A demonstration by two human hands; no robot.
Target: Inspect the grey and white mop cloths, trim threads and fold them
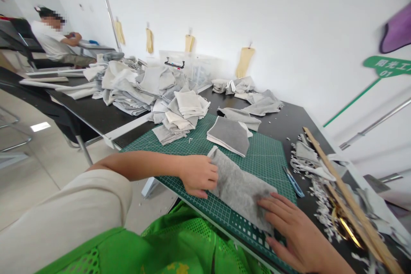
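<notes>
A grey fabric piece [239, 186] lies flat on the green cutting mat [263, 154]. My left hand [197, 174] rests on the piece's left end, fingers curled down onto its edge. My right hand [293, 227] lies flat on the piece's near right corner with its fingers stretched out. Just beyond the piece sits a small stack of cut grey and white pieces [229, 135].
A large heap of grey and white cloth [154, 90] covers the far left of the black table [93, 113]. A blue cutter [293, 182], a wooden ruler [346, 199], scissors [343, 224] and fabric scraps [310, 165] lie to the right. Another person [53, 38] sits far left.
</notes>
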